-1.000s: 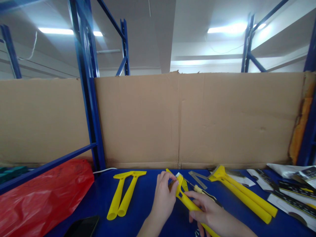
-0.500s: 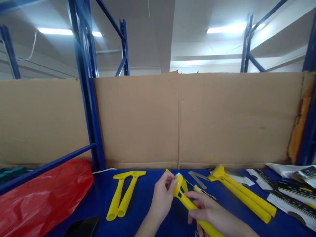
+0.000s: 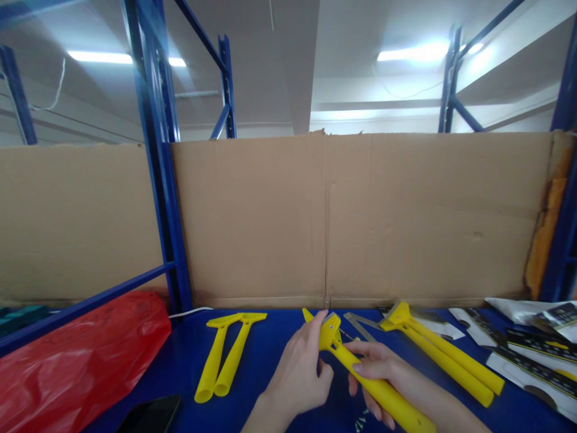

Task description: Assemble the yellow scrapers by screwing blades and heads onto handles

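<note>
My right hand [image 3: 381, 376] is wrapped around the handle of a yellow scraper [image 3: 349, 361], which slants with its head up and to the left. At that head lies my left hand [image 3: 300, 367], index finger stretched along its left edge and thumb apart; the other fingers are partly hidden. A bit of metal shows at the head's top edge. Behind the left fingertips a yellow piece [image 3: 307, 314] pokes out, mostly covered. Thin metal blades [image 3: 359, 325] lie beyond the right hand. Several small screws [image 3: 361, 420] rest beneath the scraper.
Two yellow scraper handles [image 3: 232, 355] lie on the blue tabletop [image 3: 256, 373] to the left; two more scrapers [image 3: 444, 355] lie right. Packaging cards [image 3: 532, 367] are at far right. A red plastic bag [image 3: 103, 355] and dark phone [image 3: 151, 415] are left. Cardboard [image 3: 252, 222] stands behind.
My left fingers have gone from a pinch at the scraper's head to stretched out along its edge. My right hand has shifted slightly right and the scraper's handle shows more.
</note>
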A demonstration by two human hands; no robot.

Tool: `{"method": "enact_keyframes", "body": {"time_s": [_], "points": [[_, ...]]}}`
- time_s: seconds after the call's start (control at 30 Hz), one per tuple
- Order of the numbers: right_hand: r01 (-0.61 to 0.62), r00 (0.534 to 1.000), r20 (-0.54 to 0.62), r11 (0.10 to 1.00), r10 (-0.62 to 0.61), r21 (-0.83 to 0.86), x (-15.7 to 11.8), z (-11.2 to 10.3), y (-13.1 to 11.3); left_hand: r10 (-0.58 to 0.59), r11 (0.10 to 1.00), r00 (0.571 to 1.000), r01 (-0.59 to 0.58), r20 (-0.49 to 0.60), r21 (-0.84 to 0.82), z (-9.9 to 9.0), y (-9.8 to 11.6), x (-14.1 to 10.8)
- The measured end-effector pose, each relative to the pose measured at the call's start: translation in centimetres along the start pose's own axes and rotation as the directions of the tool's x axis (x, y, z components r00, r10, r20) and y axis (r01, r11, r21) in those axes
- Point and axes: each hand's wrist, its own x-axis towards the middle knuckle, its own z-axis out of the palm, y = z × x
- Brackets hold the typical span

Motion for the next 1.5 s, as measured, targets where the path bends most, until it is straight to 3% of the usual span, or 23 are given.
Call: {"method": "enact_keyframes", "body": {"time_s": [0.1,0.23,0.37,0.47,0.53,0.67,0.77,0.9,1.0,1.1,1.33,1.5], "points": [[0.015,1.000,0.011,0.999,-0.015,0.030,0.1,0.0,-0.1,0.057,0.992,0.998,-0.057,0.004,0.115,0.3,-0.3,0.2],[0.030,1.000,0.001,0.997,-0.031,0.077,-0.2,0.5,-1.1,0.051,0.962,0.998,-0.059,0.036,0.268,0.3,-0.4,0.6],[0.025,0.999,0.043,0.999,-0.027,0.035,-0.8,0.7,-1.4,0.076,0.952,0.995,-0.090,0.059,0.293,0.1,0.0,0.7],[0.158,0.984,-0.094,0.983,-0.149,0.096,-1.0,0.5,-1.0,0.031,0.982,0.999,-0.034,0.019,0.184,0.4,0.1,0.6],[0.160,0.970,-0.193,0.986,-0.149,0.043,-0.9,0.3,-1.0,-0.046,0.997,0.998,0.049,-0.044,0.065,0.9,-0.2,0.6],[0.078,0.920,-0.339,0.939,-0.197,-0.335,-0.3,0.0,-1.2,-0.266,0.952,0.956,0.241,-0.126,-0.188,2.0,-1.2,0.7],[0.065,0.923,-0.283,0.830,-0.261,-0.553,-0.5,0.0,-1.0,-0.450,0.823,0.888,0.372,-0.093,-0.429,2.5,-1.7,1.1],[0.000,0.970,-0.167,0.685,-0.178,-0.729,-1.4,0.2,-0.8,-0.611,0.562,0.791,0.466,0.038,-0.684,2.2,-1.1,1.6],[-0.039,0.981,-0.140,0.578,-0.133,-0.815,-2.0,0.5,-1.0,-0.627,0.425,0.761,0.513,0.166,-0.746,1.6,-0.4,1.7],[-0.084,0.985,-0.149,0.524,-0.082,-0.847,-2.2,0.6,-1.3,-0.607,0.368,0.758,0.535,0.239,-0.761,1.3,-0.1,1.5],[-0.146,0.981,-0.190,0.466,-0.048,-0.873,-2.0,0.8,-0.7,-0.559,0.332,0.766,0.557,0.317,-0.761,1.4,0.0,1.1],[-0.067,0.965,-0.172,0.450,-0.197,-0.890,-1.4,0.9,-0.5,-0.525,0.355,0.777,0.572,0.348,-0.740,1.3,0.3,1.0]]}}
